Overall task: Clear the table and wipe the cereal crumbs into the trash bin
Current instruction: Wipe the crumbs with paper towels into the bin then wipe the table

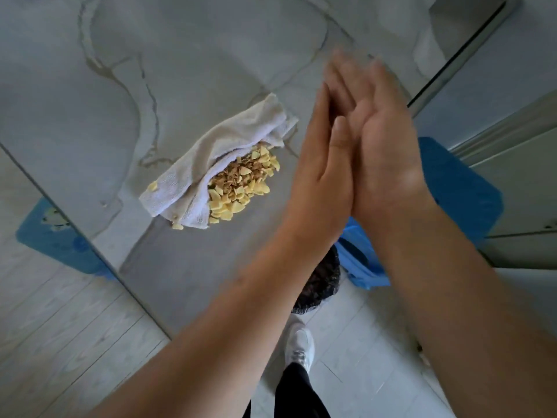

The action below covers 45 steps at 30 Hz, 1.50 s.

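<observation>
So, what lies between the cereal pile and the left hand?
Nothing but bare marble table, as the head view shows: the cereal pile sits against the cloth, and the left hand, pressed to the right hand, holds nothing.

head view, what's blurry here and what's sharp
Head view: the left hand and right hand are motion-blurred, worst at the fingertips; the towel and cereal on the table are sharp.
</observation>
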Available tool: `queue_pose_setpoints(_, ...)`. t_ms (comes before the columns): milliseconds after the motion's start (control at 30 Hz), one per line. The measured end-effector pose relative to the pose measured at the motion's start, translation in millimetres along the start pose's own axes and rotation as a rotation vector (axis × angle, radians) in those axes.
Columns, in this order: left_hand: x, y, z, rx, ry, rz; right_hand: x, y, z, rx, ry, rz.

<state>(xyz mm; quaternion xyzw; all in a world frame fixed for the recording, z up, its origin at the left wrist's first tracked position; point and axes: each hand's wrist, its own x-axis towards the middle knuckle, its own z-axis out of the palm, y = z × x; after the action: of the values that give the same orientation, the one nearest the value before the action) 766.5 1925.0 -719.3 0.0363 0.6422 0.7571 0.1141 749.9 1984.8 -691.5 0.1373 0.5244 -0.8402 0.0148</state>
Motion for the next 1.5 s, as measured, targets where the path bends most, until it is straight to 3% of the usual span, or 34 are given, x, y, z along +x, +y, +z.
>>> queue_pose_setpoints(133, -32, -47, 24, 0.060, -0.100, -0.052, -32, 28, -51, 0.027, 0.148, 0.012)
queue_pose_setpoints(367, -72, -159, 25, 0.161, -0.151, -0.123, -52, 119, -115, 0.404, 0.391, 0.113)
queue_pose_setpoints(500, -77, -240, -5, 0.440, -0.118, -0.169, -48, 193, -146, 0.483, 0.471, 0.255)
queue_pose_setpoints(567, -77, -292, -33, 0.722, -0.145, -0.276, -43, 243, -165, 0.261, 0.529, 0.406)
queue_pose_setpoints(700, -77, -375, -98, 1.291, -0.151, -0.474, -38, 340, -212, -0.696, 0.675, 0.660)
queue_pose_setpoints(767, -74, -400, -118, 1.286, -0.028, -0.625, -41, 376, -237, -0.915, 0.683, 0.703)
queue_pose_setpoints(867, -65, -422, -132, 0.944, 0.142, -0.827, -45, 409, -263, -0.922, 0.579, 0.812)
queue_pose_setpoints(1067, -59, -413, -140, 1.021, 0.249, -0.843, -62, 413, -298, -0.799, 0.598, 0.828)
queue_pose_setpoints(1233, -67, -367, -133, 0.971, 0.279, -0.898, -82, 351, -284, -0.650, 0.616, 0.905)
queue_pose_setpoints(1367, -82, -319, -121, 1.003, 0.247, -0.892, -97, 300, -264, -0.633, 0.609, 0.976)
queue_pose_setpoints(1500, -95, -264, -107, 0.886, 0.283, -0.925, -118, 242, -238, -0.652, 0.557, 1.028)
